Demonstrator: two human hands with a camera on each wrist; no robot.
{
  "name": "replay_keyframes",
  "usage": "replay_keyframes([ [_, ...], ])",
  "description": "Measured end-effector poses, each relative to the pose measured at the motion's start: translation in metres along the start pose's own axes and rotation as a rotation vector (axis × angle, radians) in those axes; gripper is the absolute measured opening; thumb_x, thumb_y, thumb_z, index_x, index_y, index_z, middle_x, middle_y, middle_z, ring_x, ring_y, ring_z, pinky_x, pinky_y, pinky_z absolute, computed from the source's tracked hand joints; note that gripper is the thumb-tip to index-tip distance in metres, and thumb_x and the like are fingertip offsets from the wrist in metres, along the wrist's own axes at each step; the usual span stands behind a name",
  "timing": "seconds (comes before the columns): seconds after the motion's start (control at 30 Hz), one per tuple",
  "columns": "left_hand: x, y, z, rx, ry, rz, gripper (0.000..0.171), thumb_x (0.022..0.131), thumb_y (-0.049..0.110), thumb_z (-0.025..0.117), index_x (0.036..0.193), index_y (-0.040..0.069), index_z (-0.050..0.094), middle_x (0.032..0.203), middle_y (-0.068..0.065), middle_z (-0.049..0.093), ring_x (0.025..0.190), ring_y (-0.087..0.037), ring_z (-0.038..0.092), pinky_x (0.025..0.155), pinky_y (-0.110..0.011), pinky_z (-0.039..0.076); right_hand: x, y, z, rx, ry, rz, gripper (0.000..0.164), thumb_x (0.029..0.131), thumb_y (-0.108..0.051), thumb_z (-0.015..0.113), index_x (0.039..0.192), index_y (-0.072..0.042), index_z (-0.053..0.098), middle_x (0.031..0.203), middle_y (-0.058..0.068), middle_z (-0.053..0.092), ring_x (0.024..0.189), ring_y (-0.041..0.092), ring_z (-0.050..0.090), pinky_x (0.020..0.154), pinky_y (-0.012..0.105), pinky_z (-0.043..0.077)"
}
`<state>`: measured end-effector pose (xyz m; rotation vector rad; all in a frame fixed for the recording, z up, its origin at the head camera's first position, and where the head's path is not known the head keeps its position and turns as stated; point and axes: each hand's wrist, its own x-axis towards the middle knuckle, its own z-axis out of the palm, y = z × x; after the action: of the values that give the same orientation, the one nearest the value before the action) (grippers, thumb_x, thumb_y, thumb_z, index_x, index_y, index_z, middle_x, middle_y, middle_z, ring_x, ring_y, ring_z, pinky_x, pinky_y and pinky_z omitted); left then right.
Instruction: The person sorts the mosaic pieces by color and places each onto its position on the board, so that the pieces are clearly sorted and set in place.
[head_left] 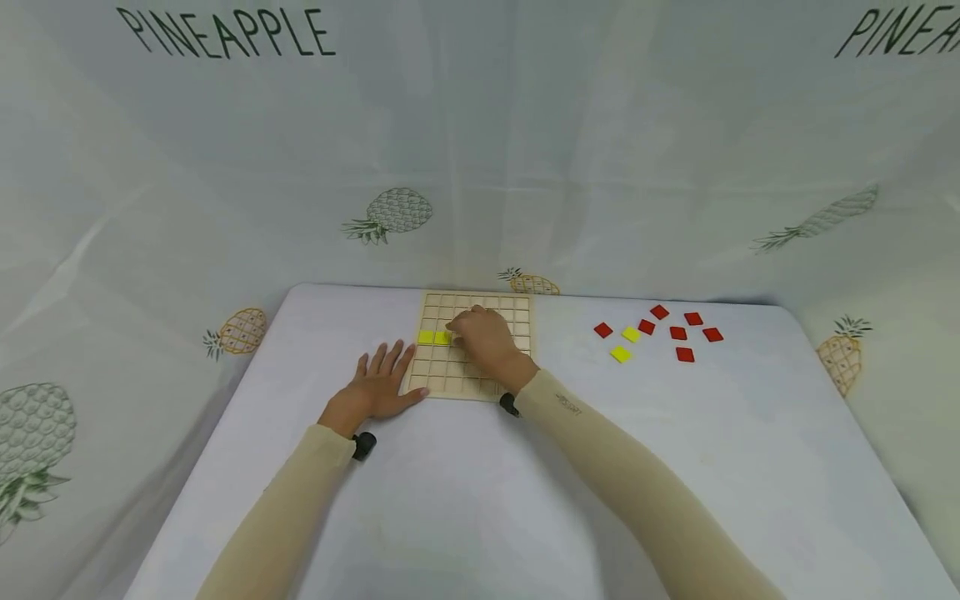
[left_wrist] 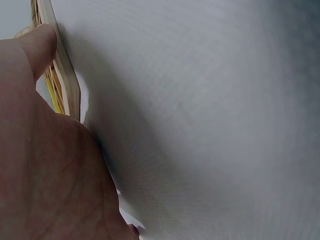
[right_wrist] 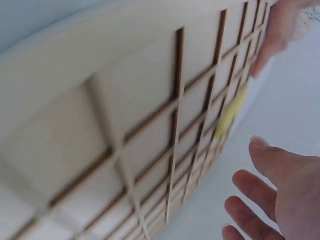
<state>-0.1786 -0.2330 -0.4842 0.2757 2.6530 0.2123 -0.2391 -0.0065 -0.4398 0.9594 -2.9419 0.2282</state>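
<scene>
A pale wooden board (head_left: 448,385) with a square grid of grooves lies at the far side of the table. Two yellow square tiles (head_left: 427,337) sit side by side in cells near its left edge; they show as a blurred yellow strip (right_wrist: 231,112) in the right wrist view. My left hand (head_left: 381,390) rests flat with fingers spread, its thumb against the board's near left corner. Over the board hovers my right hand (head_left: 486,340), close to the tiles. Its thumb and loosely bent fingers (right_wrist: 252,187) stand apart in the right wrist view, with nothing visible between them.
Several red square tiles (head_left: 678,333) and two loose yellow tiles (head_left: 621,354) lie scattered on the white table (head_left: 480,500), right of the board. A pineapple-print cloth (head_left: 637,167) hangs behind the table. Each wrist carries a small black device (head_left: 364,446).
</scene>
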Motion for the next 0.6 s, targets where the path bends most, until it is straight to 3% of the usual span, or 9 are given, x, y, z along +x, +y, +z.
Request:
replay_keyframes([
  [0.2, 0.000, -0.002, 0.001, -0.008, 0.017, 0.007, 0.097, 0.106, 0.067, 0.040, 0.171, 0.009, -0.003, 0.177, -0.020, -0.009, 0.162, -0.047, -0.009, 0.126, -0.067, -0.004, -0.032, 0.027, -0.015, 0.022, 0.069, 0.028, 0.039, 0.098, -0.021, 0.078, 0.136, -0.014, 0.073, 0.139, 0.003, 0.071, 0.127, 0.026, 0.065, 0.113, 0.048, 0.048],
  [0.6, 0.001, -0.002, 0.003, -0.027, 0.018, 0.019, 0.096, 0.107, 0.066, 0.039, 0.170, 0.009, -0.004, 0.177, -0.021, -0.010, 0.161, -0.047, -0.011, 0.126, -0.067, -0.006, -0.104, 0.098, -0.022, -0.001, 0.153, 0.134, 0.042, 0.092, -0.014, 0.085, 0.132, -0.008, 0.075, 0.134, 0.011, 0.073, 0.121, 0.034, 0.067, 0.105, 0.052, 0.053],
])
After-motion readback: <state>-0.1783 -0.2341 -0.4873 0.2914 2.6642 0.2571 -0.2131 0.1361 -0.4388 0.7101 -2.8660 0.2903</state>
